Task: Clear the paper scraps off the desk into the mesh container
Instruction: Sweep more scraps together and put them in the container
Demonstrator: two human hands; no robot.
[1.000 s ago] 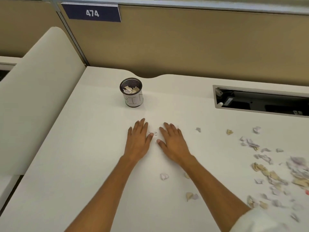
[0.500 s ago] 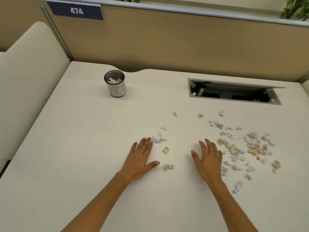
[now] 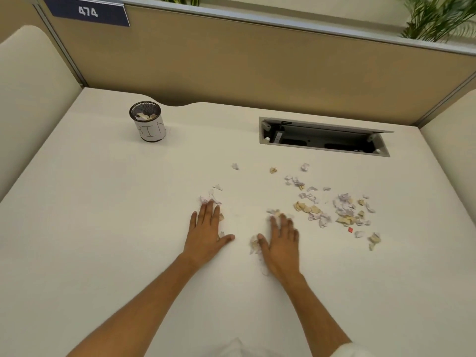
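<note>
The mesh container, a black cup wrapped in white paper marked BIN, stands at the back left of the white desk with scraps inside. My left hand lies flat and open on the desk, fingertips touching a small clump of white scraps. My right hand is flat and open too, with scraps against its thumb side and at its fingertips. A wide scatter of white and tan scraps lies to the right of my right hand.
An open cable tray slot is sunk in the desk at the back right. Tan partition walls close the back, and cream side panels flank the desk. A small red bit lies among the scraps.
Both hands slid inward toward each other across the desk, pushing scraps along. The right hand moved left with scraps gathered at its thumb; the left moved forward to the white clump.
</note>
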